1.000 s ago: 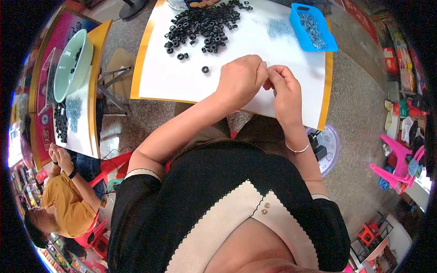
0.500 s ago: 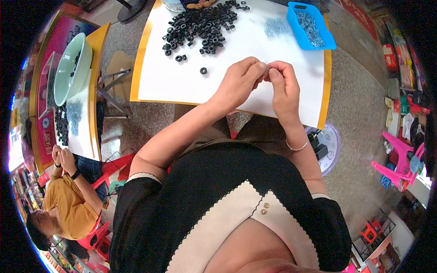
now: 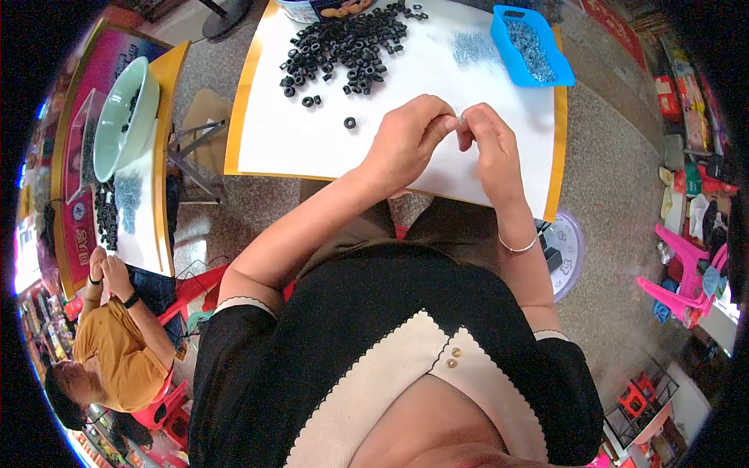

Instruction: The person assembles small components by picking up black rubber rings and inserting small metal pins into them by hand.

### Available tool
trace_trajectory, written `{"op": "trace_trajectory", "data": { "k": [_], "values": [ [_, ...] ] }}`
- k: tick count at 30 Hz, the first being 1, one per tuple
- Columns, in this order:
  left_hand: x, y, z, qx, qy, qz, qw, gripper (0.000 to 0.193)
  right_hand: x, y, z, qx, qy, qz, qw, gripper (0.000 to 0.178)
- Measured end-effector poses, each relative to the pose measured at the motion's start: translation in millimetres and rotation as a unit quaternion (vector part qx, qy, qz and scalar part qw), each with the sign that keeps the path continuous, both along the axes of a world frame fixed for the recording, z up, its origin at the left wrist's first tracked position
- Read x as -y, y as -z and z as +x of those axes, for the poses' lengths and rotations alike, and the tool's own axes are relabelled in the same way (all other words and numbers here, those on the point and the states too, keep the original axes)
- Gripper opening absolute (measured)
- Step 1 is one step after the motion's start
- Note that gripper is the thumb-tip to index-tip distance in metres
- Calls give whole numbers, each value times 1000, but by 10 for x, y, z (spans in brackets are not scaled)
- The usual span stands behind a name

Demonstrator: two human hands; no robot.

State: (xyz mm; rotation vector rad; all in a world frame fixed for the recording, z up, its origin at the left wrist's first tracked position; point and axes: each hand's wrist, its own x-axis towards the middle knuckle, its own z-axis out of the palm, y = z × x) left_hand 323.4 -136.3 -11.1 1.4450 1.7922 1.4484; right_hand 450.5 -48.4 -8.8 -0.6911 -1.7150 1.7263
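Both my hands are raised over the near part of the white-topped table, fingertips close together. My left hand (image 3: pixel 412 140) is closed, thumb pressed on the curled fingers; whatever it grips is hidden. With thumb and fingers, my right hand (image 3: pixel 491 144) pinches something tiny and shiny, too small to name. Beyond my left hand spreads a heap of small black nut-like pieces (image 3: pixel 351 47), with one black ring (image 3: pixel 349 122) lying apart nearer to me. Past my right hand lie scattered small shiny pieces (image 3: pixel 472 48), beside a blue plastic tray (image 3: pixel 563 72) holding more of them.
The white table top (image 3: pixel 289 148) has yellow edges. A tub (image 3: pixel 298 11) stands at its far edge. A lilac basin (image 3: pixel 577 253) sits low at right. At left, a person (image 3: pixel 125 351) works at another table with a pale green bowl (image 3: pixel 144 109).
My hands have drawn slightly apart at the fingertips. The right hand has shifted a little to the right, while the left has barely moved.
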Motion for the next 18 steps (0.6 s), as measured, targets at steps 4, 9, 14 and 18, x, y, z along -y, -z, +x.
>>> {"op": "trace_trajectory", "data": {
  "k": [4, 9, 14, 18],
  "values": [
    [9, 20, -29, -59, 35, 0, 998, 14, -59, 50, 24, 67, -39, 41, 996, 25],
    [26, -33, -66, 188, 77, -112, 973, 17, 5, 88, -24, 44, -19, 45, 998, 24],
    [-15, -27, -133, 418, 67, -190, 886, 20, 15, 122, -45, 18, 40, 115, 992, 15],
    [-80, 299, -241, 37, -3, -124, 992, 19, -56, 282, -51, 71, 61, 228, 969, 10]
  ]
}}
